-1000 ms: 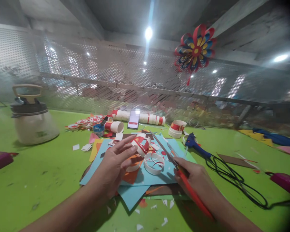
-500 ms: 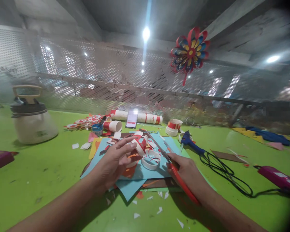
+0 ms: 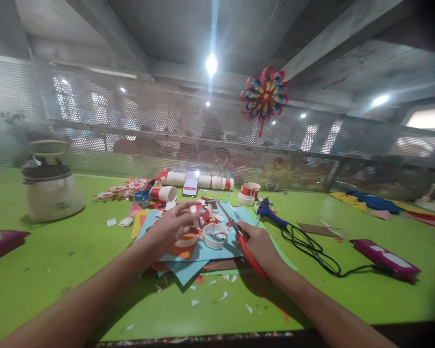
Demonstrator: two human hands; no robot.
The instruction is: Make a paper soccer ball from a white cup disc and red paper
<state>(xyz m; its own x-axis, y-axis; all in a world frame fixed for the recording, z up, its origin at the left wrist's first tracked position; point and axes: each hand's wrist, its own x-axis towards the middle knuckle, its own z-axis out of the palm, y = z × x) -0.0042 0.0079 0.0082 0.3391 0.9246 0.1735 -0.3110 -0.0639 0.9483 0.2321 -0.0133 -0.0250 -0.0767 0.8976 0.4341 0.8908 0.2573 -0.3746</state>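
My left hand (image 3: 174,223) is open, its fingers stretched and spread over the pile. Its fingertips are at a red-and-white paper ring piece (image 3: 203,214); whether they touch it I cannot make out. My right hand (image 3: 258,241) is closed round red-handled scissors (image 3: 247,252), whose blades point away over the paper. Between the hands a white paper ring (image 3: 215,243) lies on blue paper sheets (image 3: 194,267). Another pale ring (image 3: 187,240) sits on orange paper (image 3: 183,252) under my left hand.
Beyond the pile stand a phone (image 3: 190,184), a long red-and-white tube (image 3: 215,181) and cut tube rings (image 3: 249,192). A blue glue gun (image 3: 271,212) with a black cord lies right, near a magenta power strip (image 3: 384,258). A large jug (image 3: 52,191) stands left. White paper scraps (image 3: 224,295) litter the front.
The whole view has shifted, so the table's front edge now shows. My left hand's fingers look straighter and more spread about the red-and-white piece. My right hand still grips the scissors.
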